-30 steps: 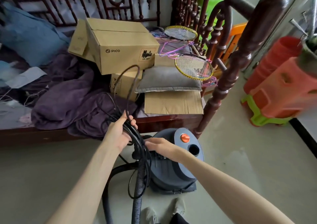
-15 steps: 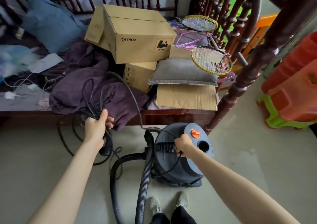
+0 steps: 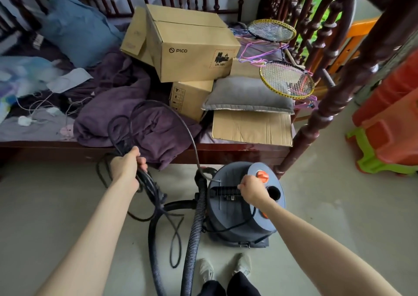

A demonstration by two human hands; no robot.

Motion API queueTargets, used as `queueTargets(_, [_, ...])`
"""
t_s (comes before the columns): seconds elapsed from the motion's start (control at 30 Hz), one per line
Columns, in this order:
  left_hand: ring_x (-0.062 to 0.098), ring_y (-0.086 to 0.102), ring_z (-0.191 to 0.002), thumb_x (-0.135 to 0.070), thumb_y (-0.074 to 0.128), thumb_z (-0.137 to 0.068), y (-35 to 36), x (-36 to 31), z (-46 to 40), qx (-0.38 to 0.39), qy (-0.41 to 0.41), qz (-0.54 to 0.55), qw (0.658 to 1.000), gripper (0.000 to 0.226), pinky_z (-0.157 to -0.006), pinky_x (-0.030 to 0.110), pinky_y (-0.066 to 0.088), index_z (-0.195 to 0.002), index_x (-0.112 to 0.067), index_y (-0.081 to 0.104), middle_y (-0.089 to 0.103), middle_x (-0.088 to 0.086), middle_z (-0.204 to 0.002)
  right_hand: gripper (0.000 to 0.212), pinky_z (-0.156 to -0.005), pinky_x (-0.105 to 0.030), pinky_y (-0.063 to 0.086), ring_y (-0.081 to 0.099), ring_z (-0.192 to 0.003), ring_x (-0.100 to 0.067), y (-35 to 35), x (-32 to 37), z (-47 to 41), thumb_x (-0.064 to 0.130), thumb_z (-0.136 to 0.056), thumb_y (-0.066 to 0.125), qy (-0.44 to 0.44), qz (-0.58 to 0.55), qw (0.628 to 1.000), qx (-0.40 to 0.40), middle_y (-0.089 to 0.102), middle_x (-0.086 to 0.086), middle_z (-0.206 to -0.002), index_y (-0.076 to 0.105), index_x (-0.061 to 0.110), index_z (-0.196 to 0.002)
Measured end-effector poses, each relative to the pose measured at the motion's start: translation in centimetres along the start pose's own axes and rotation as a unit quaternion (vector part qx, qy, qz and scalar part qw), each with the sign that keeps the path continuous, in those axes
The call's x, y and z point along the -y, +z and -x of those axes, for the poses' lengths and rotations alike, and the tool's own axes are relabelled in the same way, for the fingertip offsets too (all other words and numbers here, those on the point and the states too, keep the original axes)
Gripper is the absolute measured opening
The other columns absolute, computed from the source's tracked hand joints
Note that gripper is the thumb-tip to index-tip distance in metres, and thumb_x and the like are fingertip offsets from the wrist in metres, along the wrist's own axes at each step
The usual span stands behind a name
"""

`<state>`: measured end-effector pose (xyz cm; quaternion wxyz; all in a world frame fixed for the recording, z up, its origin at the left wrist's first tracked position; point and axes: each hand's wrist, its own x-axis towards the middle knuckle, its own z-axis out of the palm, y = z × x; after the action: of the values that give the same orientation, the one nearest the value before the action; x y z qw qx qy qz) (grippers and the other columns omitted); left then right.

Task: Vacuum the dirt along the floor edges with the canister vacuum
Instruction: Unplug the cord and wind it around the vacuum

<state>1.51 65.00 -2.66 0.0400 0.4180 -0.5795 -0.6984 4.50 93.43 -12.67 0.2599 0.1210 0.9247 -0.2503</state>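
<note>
A: Two hands busy, what had what?

B: Left hand [image 3: 126,166] gripped the bundled power cord [image 3: 148,183], fingers curled round the loops. Right hand [image 3: 252,190] was curled on the carry handle [image 3: 225,191] on top of the canister vacuum [image 3: 245,207].

A: Where was the vacuum relative to you?

B: On the floor just ahead of my shoes [image 3: 226,267], close under the right hand, beside the bed frame [image 3: 226,154]. Cord ran from the canister top up in an arc and back down to my left fist; slack loops lay on the floor between the arms.

A: Hose?

B: Ribbed hose [image 3: 194,230] ran from the canister's left side towards me, long axis roughly straight back, nearer the left arm. Nozzle end out of frame.

A: Containers?

B: PICO carton [image 3: 190,48] on the bed, flaps closed, contents not visible. Vacuuming not started, by my read; the cord likely needed unwinding first.
</note>
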Motion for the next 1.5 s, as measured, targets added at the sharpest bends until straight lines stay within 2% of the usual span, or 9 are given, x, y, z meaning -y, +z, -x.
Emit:
queueTargets(0.07, [0.009,0.037,-0.024,-0.015,0.049,-0.096,0.7,-0.2,0.0,-0.010,0.003,0.005,1.000,0.030,-0.040,0.018,0.034,-0.067,-0.010,0.042,0.044,-0.004,-0.031,0.022,-0.063,-0.030,0.043,0.052,-0.072,-0.025,0.2,1.2,0.8,0.018,-0.101,0.049,-0.036,0.032,0.997,0.062,0.058,-0.012,-0.080,0.057,0.005,-0.085])
queueTargets(0.23, [0.006,0.042,-0.022,-0.012,0.043,-0.094,0.9,-0.2,-0.9,-0.092,0.020,-0.046,0.994,0.014,-0.046,0.024,0.038,-0.086,-0.002,0.048,0.055,0.006,-0.051,0.026,-0.056,-0.022,0.042,0.047,-0.050,-0.012,-0.8,3.3,2.6,0.012,-0.102,0.045,-0.071,-0.304,0.911,0.268,0.054,-0.006,-0.064,0.058,0.006,-0.081])
queueTargets(0.43, [0.004,0.042,-0.020,-0.021,0.037,-0.098,-1.2,1.8,-2.9,-0.137,-0.012,-0.101,0.985,0.029,-0.051,0.028,0.042,-0.083,0.000,0.051,0.047,-0.007,-0.027,0.032,-0.055,-0.022,0.037,0.045,-0.057,-0.012,-2.3,2.0,1.2,0.019,-0.105,0.038,0.071,-0.642,0.730,0.224,0.051,0.002,-0.062,0.055,0.012,-0.079])
queueTargets(0.53, [0.011,0.050,-0.030,-0.022,0.041,-0.096,-1.7,2.6,-3.1,-0.129,-0.005,-0.128,0.983,0.036,-0.057,0.030,0.044,-0.070,-0.001,0.054,0.049,-0.006,-0.029,0.040,-0.049,-0.025,0.028,0.036,-0.050,-0.014,-1.4,0.8,0.1,0.022,-0.106,0.034,0.158,-0.511,0.836,0.127,0.041,-0.001,-0.058,0.048,0.012,-0.071])
queueTargets(0.67, [0.016,0.051,-0.043,-0.022,0.047,-0.096,-0.6,4.0,-2.0,-0.037,0.079,-0.222,0.971,0.046,-0.059,0.027,0.041,-0.056,-0.003,0.055,0.053,-0.002,-0.034,0.033,-0.046,-0.022,0.034,0.043,-0.048,-0.012,-1.1,2.3,0.7,0.015,-0.101,0.040,0.070,-0.198,0.965,0.157,0.051,0.000,-0.058,0.050,0.014,-0.071])
queueTargets(0.93, [0.011,0.064,-0.076,-0.022,0.044,-0.100,2.9,7.0,2.1,0.226,0.154,-0.393,0.878,0.040,-0.077,0.023,0.048,-0.083,-0.005,0.076,0.072,0.002,-0.085,0.035,-0.041,-0.019,0.021,0.024,-0.039,-0.010,-2.5,7.4,3.0,0.016,-0.102,0.042,-0.094,-0.133,0.916,0.365,0.040,-0.001,-0.051,0.061,0.003,-0.075])
queueTargets(1.1, [0.006,0.057,-0.053,-0.030,0.047,-0.099,4.8,8.0,4.0,0.318,0.134,-0.459,0.819,0.046,-0.058,0.016,0.041,-0.058,-0.012,0.059,0.062,-0.003,-0.057,0.037,-0.051,-0.026,0.020,0.025,-0.045,-0.012,-4.1,4.7,2.3,0.017,-0.100,0.050,-0.101,-0.311,0.905,0.273,0.039,0.002,-0.047,0.068,0.004,-0.071])
queueTargets(1.3, [0.012,0.029,-0.034,-0.037,0.046,-0.098,9.1,9.6,5.5,0.438,-0.024,-0.313,0.843,0.038,-0.047,0.026,0.040,-0.071,-0.010,0.042,0.032,-0.003,-0.042,0.003,-0.061,-0.014,0.041,0.051,-0.062,-0.006,-4.8,-0.5,2.3,0.011,-0.092,0.063,-0.099,-0.395,0.908,0.100,0.055,0.004,-0.069,0.060,0.010,-0.091])
queueTargets(1.5, [0.009,0.021,-0.030,-0.042,0.062,-0.081,14.5,11.6,6.4,0.540,-0.117,-0.298,0.779,0.040,-0.041,0.023,0.031,-0.065,-0.013,0.040,0.024,-0.004,-0.039,0.029,-0.072,-0.021,0.045,0.057,-0.072,0.001,-3.8,-6.1,2.2,0.013,-0.083,0.075,-0.099,-0.370,0.917,-0.110,0.057,0.007,-0.080,0.053,0.024,-0.099])
